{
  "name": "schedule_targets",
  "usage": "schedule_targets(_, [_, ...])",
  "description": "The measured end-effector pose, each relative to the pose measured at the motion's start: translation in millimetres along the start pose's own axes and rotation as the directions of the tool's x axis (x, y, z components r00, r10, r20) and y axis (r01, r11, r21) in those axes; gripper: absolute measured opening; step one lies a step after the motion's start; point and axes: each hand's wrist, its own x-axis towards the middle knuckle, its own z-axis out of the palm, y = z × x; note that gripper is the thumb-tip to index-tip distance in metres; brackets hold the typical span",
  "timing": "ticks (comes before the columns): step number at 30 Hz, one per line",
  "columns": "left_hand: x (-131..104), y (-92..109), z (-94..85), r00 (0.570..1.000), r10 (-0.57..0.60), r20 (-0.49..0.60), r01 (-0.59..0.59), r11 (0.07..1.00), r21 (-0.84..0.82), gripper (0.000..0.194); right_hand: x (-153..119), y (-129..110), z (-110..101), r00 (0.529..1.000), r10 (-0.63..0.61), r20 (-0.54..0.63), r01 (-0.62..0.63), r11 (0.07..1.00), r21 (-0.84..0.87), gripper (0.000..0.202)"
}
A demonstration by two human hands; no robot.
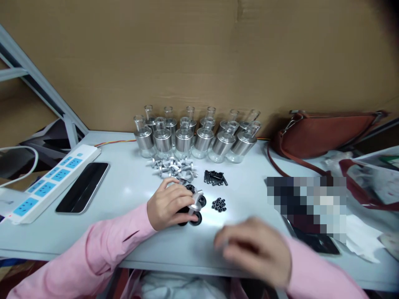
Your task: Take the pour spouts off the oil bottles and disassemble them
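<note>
My left hand is closed around a silver metal fitting that juts out past its fingertips. Below and around that fitting lie several round black caps, partly hidden by the fingers. My right hand, blurred by motion, is over the table's front part with its fingers curled in a pinch. A small greyish spot shows between its fingertips, too smeared to name. Just behind my left hand is a heap of silver metal fittings. To its right are a pile of short black rods and a cluster of small black rings.
Two rows of glass bottles with metal sleeves stand at the back. At left are a power strip and a phone. A brown bag, a dark phone and white tissue lie at right. Cardboard walls the back.
</note>
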Motion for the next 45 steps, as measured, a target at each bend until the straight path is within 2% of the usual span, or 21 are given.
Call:
schedule_targets(4, [0, 5, 1.8, 0.999, 0.026, 0.019, -0.025, 1.0, -0.017, 0.022, 48, 42, -48, 0.983, 0.093, -0.157, -0.103, 0.993, -0.056, 0.018])
schedule_targets(6, [0, 6, 1.7, 0.999, 0.038, 0.028, -0.038, 0.999, -0.018, 0.021, 56, 63, -56, 0.986, 0.112, -0.125, -0.116, 0.993, -0.026, 0.018])
schedule_targets(11, [1, 4, 1.7, 1.0, 0.027, 0.008, -0.026, 0.999, -0.022, 0.02, 51, 94, -44, 0.993, 0.116, -0.035, -0.112, 0.988, 0.108, 0.025])
schedule_targets(17, [1, 3, 2.1, 0.999, -0.041, 0.037, 0.042, 0.998, -0.043, 0.021, 54, 105, -33, 0.993, 0.114, -0.019, -0.109, 0.979, 0.174, 0.023])
schedule_targets(21, [1, 3, 1.7, 0.996, -0.081, 0.025, 0.082, 0.995, -0.053, 0.025, 55, 103, -31, 0.984, 0.156, -0.084, -0.137, 0.972, 0.192, 0.012])
schedule_targets(24, [0, 2, 2.1, 0.996, -0.086, 0.032, 0.087, 0.995, -0.049, 0.026, 56, 94, -28, 0.96, 0.211, -0.183, -0.147, 0.939, 0.31, 0.012])
schedule_targets(27, [-1, 2, 3.2, 0.994, -0.105, 0.016, 0.105, 0.993, -0.061, 0.026, 60, 81, -24, 0.935, 0.177, -0.306, -0.007, 0.875, 0.484, 0.02])
schedule_targets(29, [-2, 2, 4.1, 0.993, -0.119, 0.005, 0.119, 0.991, -0.068, 0.026, 63, 71, -21, 0.908, 0.137, -0.397, 0.102, 0.844, 0.526, 0.022])
schedule_targets(32, [-2, 2, 4.6, 0.991, -0.133, -0.011, 0.132, 0.989, -0.066, 0.028, 65, 58, -17, 0.857, 0.13, -0.498, 0.177, 0.835, 0.521, 0.02])
schedule_targets(39, [-1, 3, 3.9, 0.987, -0.159, -0.017, 0.158, 0.986, -0.05, 0.029, 70, 38, -5, 0.774, 0.222, -0.594, 0.142, 0.852, 0.504, 0.012])
schedule_targets(45, [-1, 3, 3.4, 0.984, -0.18, -0.013, 0.179, 0.982, -0.065, 0.027, 75, 34, 9, 0.714, 0.058, -0.698, 0.308, 0.869, 0.387, 0.006])
